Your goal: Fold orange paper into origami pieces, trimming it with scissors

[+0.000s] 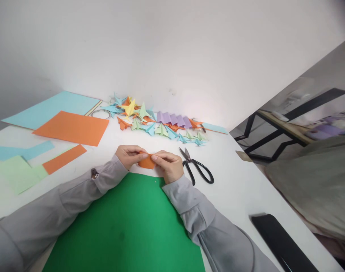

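Observation:
A small piece of orange paper is held between both hands, just beyond the far edge of a green sheet. My left hand pinches its upper left part between thumb and fingers. At its right side, my right hand grips it in the same way. Black-handled scissors lie with parted blades to the right of my right hand. Behind the hands are several folded paper shapes in orange, blue, green and yellow, along with a pleated purple paper.
Large blue and orange sheets lie at the back left, with an orange strip and green paper nearer. A black object rests near the table's right edge. Beyond that edge is grey-green fabric.

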The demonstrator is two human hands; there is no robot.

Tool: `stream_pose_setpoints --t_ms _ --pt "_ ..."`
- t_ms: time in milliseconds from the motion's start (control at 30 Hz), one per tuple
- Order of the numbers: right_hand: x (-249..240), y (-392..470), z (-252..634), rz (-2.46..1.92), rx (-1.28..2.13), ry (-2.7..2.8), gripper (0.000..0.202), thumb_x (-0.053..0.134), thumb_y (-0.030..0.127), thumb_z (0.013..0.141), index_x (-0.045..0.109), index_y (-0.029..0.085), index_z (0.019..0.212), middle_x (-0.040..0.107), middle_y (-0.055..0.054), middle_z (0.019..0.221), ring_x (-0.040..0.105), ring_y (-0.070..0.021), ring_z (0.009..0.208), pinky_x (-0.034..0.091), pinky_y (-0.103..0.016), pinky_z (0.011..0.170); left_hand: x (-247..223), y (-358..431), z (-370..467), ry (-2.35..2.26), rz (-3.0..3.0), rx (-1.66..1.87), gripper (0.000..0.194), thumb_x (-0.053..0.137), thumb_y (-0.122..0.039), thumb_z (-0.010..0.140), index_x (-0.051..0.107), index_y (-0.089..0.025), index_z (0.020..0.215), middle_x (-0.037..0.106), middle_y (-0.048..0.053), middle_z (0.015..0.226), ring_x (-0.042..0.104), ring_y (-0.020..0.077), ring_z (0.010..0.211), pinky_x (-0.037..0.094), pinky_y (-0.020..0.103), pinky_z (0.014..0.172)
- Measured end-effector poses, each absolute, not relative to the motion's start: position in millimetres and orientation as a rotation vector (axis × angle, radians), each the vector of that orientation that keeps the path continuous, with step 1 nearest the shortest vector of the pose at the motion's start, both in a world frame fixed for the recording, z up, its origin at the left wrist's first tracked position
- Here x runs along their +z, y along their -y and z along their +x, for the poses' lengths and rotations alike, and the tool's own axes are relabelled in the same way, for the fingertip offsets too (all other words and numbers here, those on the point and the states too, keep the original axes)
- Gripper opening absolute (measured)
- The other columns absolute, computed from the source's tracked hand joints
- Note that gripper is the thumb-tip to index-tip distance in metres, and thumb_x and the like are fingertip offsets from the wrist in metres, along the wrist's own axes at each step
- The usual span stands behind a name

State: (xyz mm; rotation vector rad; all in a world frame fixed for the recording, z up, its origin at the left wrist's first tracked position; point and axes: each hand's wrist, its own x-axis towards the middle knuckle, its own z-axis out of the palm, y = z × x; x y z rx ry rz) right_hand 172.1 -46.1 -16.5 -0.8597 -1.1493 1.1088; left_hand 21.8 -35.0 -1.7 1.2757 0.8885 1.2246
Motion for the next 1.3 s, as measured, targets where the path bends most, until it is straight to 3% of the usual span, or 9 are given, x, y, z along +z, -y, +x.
stream_pose_setpoints --t_ms 133,400,1300 --pt "-16.4 46.7 171.6 -0.867 1.111 1.151 0.005 0.075 0.020 0.058 0.071 0.022 0.060 0.062 0.003 0.054 0.050 -0.0083 0.047 0.038 -0.023 0.046 -0.7 36.7 23.2 -0.939 1.183 1.199 0.021 0.076 -0.030 0.055 0.067 -0.013 0.063 0.053 -0.004 0.044 0.045 0.0069 0.045 0.039 0.021 0.046" --pt "-16.7 48.0 171.0 -0.893 1.091 1.165 0.006 0.075 0.022 0.058 0.072 0.023 0.063 0.063 0.002 0.057 0.052 -0.0097 0.052 0.041 -0.024 0.051 0.9 35.4 21.0 -0.919 1.366 1.234 0.024 0.073 -0.036 0.058 0.066 -0.013 0.059 0.062 0.002 0.061 0.052 0.0110 0.057 0.043 0.023 0.053" --pt "-18.2 48.0 170.8 -0.919 1.097 1.115 0.009 0.076 0.023 0.055 0.070 0.021 0.061 0.065 0.001 0.059 0.052 -0.0092 0.048 0.041 -0.023 0.046 0.0 33.3 19.4 -0.900 1.416 1.231 0.020 0.072 -0.033 0.060 0.067 -0.013 0.059 0.062 0.002 0.061 0.053 0.0114 0.058 0.044 0.023 0.056"
